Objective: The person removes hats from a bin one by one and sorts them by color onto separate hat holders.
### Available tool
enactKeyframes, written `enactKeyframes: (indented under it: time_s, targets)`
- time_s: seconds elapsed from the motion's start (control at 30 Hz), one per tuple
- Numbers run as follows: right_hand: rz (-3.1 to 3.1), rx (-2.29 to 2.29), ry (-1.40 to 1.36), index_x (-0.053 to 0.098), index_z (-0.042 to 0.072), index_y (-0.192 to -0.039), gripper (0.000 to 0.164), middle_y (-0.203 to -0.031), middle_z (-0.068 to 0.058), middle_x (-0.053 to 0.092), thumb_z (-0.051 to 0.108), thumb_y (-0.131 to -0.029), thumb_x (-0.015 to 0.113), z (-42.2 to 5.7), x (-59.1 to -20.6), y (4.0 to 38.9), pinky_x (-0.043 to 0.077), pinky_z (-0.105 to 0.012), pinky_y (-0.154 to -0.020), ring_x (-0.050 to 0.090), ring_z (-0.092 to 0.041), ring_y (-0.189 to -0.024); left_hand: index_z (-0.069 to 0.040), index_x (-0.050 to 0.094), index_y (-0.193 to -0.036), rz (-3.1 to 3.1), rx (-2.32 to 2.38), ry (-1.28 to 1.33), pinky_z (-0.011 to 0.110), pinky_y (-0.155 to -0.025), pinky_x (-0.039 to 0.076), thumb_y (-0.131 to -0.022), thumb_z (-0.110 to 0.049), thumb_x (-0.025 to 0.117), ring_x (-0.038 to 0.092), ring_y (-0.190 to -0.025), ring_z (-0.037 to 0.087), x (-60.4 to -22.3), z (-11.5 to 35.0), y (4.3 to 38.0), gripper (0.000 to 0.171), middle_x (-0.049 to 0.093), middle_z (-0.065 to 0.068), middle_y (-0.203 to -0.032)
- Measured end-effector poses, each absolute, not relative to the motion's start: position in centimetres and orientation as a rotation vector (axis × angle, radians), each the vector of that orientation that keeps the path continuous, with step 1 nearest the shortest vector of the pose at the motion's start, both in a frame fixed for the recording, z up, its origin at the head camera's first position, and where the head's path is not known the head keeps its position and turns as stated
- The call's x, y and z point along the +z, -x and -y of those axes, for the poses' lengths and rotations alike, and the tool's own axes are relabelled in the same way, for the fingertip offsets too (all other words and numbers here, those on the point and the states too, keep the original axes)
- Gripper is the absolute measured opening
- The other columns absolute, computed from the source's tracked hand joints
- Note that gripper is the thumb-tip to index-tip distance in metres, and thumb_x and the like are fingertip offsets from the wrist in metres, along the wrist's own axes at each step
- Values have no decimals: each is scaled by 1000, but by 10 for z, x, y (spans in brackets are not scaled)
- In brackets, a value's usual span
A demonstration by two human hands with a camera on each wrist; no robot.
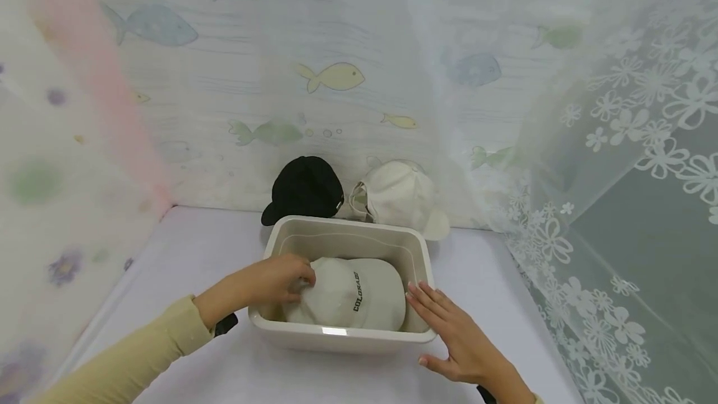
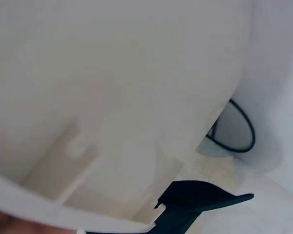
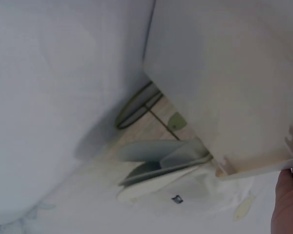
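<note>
Since the left hand (image 1: 275, 279) only pinches the white cap (image 1: 350, 295) low-center inside the bin (image 1: 342, 336), it might slip; the right hand (image 1: 449, 329) rests flat, fingers straight, on the rim.

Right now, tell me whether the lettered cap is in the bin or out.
In: the lettered cap lies inside the bin, below its rim.

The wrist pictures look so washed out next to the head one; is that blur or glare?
Head view: soft even light, sharp on the cream cap in the bin, edges bowed. Left wrist view: the bin wall fills the frame, blurred from closeness. Right wrist view: likewise pale, soft.
</note>
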State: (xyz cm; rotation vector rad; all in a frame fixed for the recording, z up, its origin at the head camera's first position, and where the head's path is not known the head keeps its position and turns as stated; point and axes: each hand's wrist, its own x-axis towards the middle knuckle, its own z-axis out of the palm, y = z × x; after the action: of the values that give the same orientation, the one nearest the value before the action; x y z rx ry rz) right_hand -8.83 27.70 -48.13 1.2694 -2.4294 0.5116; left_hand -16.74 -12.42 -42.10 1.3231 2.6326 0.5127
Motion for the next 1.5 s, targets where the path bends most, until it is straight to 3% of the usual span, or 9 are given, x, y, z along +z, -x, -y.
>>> enactKeyframes:
  time_s: [0.4, 0.7, 0.83, 1.0, 1.23, 1.5]
  targets:
    - [2411, 522, -1256, 42, 0, -153, 86, -163, -14, 36, 68, -101, 34, -274, -482, 89, 7, -28, -128, 33, -38, -149, -10, 69, -87, -2607, 612, -1384, 19, -68, 49, -79, 6, 77, 52, -73, 7, -431, 123, 169, 19, 60, -5, -77]
    - [2417, 540, -1245, 41, 2, -155, 84, -162, -13, 37, 67, -101, 36, -273, -484, 89, 7, -27, -128, 34, -38, -149, -7, 66, -103, -2695, 572, -1377, 18, -64, 43, -80, 7, 71, 46, -72, 5, -440, 123, 166, 27, 51, -5, -80]
    - [2414, 549, -1244, 41, 2, -154, 83, -162, -13, 38, 66, -102, 35, -272, -485, 90, 6, -27, -128, 34, -38, -149, -10, 72, -108, -2772, 480, -1431, 17, -65, 44, -85, 1, 73, 45, -77, 6, -441, 125, 164, 27, 49, -5, -90]
    - [2413, 542, -1236, 42, 1, -154, 83, -162, -13, 38, 66, -102, 35, -272, -486, 91, 6, -26, -128, 35, -39, -148, -14, 74, -101, -2816, 473, -1553, 17, -68, 45, -85, -2, 75, 45, -85, 10, -443, 124, 165, 21, 45, -3, -93]
    - [2412, 552, -1222, 42, 3, -154, 80, -160, -13, 41, 64, -102, 39, -274, -485, 90, 7, -26, -128, 34, -38, -148, -10, 69, -101, -2815, 460, -1846, 26, -83, 55, -82, 1, 77, 60, -96, 17, -443, 121, 167, 23, 62, 4, -107]
    - [2375, 569, -1247, 45, 0, -152, 79, -156, -18, 45, 60, -101, 45, -272, -484, 89, 9, -29, -128, 35, -38, -148, -8, 71, -117, -2777, 458, -1753, 26, -90, 57, -88, 0, 74, 66, -103, 15, -431, 121, 156, 30, 69, 1, -112]
